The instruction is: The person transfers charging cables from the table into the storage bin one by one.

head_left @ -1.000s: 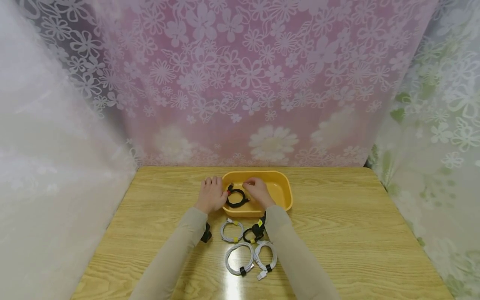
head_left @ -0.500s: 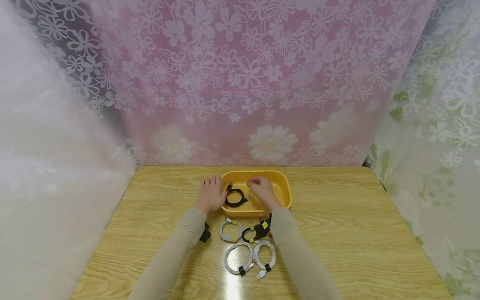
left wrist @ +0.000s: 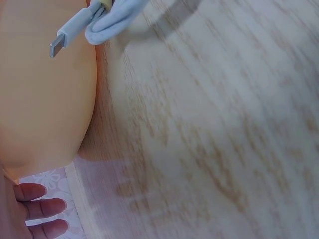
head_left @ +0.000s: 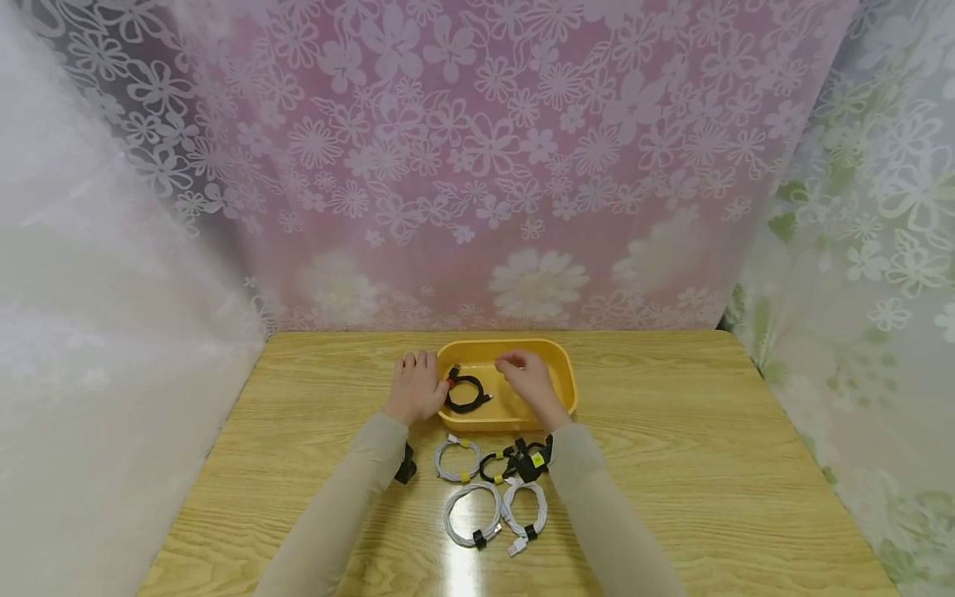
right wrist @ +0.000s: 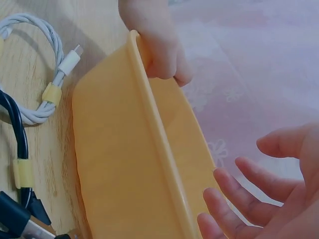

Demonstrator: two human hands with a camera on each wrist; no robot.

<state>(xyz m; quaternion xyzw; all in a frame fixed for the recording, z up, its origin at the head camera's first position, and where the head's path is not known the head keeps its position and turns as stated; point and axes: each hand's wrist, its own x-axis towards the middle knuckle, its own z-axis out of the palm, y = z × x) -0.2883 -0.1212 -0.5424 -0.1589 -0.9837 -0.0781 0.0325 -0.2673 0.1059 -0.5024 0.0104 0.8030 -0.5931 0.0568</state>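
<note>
A yellow plastic bin (head_left: 507,425) stands on the table, with a coiled black cable (head_left: 464,409) bound by a red tie at its left end. My left hand (head_left: 415,388) grips the bin's left rim, thumb over the edge and fingers along the outside; in the left wrist view its fingertips (left wrist: 50,208) show beyond the bin's end. Over the bin's right half, my right hand (head_left: 528,383) holds nothing. The right wrist view has its fingers (right wrist: 244,199) apart and loosely bent near the far rim.
In front of the bin lie coiled cables: a white one (head_left: 438,460) with yellow ties, a black one (head_left: 483,469) with yellow ties, and two white ones (head_left: 449,516) (head_left: 543,504) with black ties. A floral curtain (head_left: 522,166) hangs behind the table (head_left: 671,464).
My right hand has drawn a little to the right, away from the black cable in the bin. The left hand stays at the rim, and the cables keep their places.
</note>
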